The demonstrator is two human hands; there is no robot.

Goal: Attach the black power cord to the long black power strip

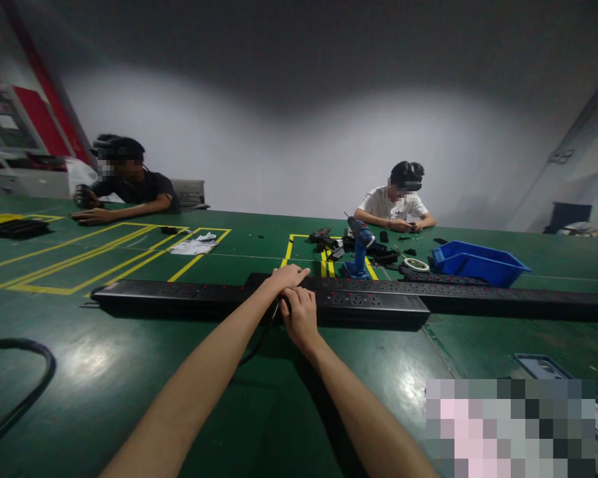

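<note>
Two long black power strips lie side by side across the table. The front power strip [373,307] has its rows of sockets facing up, and the rear power strip [458,292] runs off to the right. My left hand [290,276] is closed over the rear strip near its left end, some of its fingers hidden. Just in front of it, my right hand [300,313] bends its fingers onto the front strip, also closed. A thin black cable [263,338] comes down beside the right fingertips to the green table.
A blue cordless drill [359,244] stands behind the strips, near scattered black parts and a blue bin [478,262]. Two people sit across the table [129,385]. White papers [194,245] lie within yellow tape lines. A thick black cable [50,365] loops at left.
</note>
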